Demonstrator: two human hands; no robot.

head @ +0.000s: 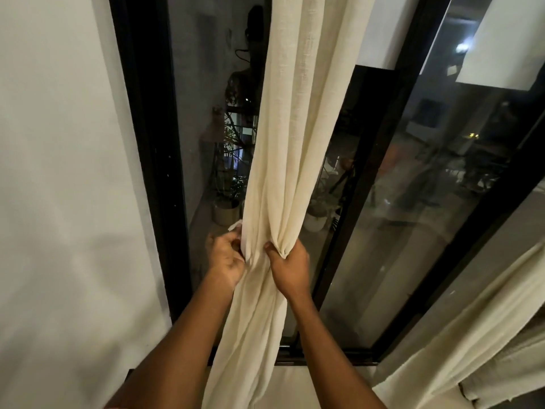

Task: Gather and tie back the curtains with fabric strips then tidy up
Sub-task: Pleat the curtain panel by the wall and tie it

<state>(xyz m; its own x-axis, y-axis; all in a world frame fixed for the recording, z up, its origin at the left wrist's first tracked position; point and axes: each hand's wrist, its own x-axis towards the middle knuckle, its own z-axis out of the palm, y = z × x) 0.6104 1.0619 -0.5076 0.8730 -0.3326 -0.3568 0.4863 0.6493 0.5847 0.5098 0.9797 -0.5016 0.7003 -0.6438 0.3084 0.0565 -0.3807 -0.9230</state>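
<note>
A cream curtain (290,149) hangs in front of the dark window and is gathered into a narrow bunch at mid height. My right hand (290,268) grips the bunched folds from the right side. My left hand (225,258) sits against the left edge of the bunch, its fingers curled round a pale fabric strip (235,225) whose end sticks up above the knuckles. Most of the strip is hidden behind the hand and the curtain. Below my hands the curtain falls loose between my forearms.
A black window frame (147,160) borders a white wall (59,202) on the left. A second cream curtain (460,346) hangs slack at the lower right. Potted plants (227,202) show through the glass. A white sill runs below the window.
</note>
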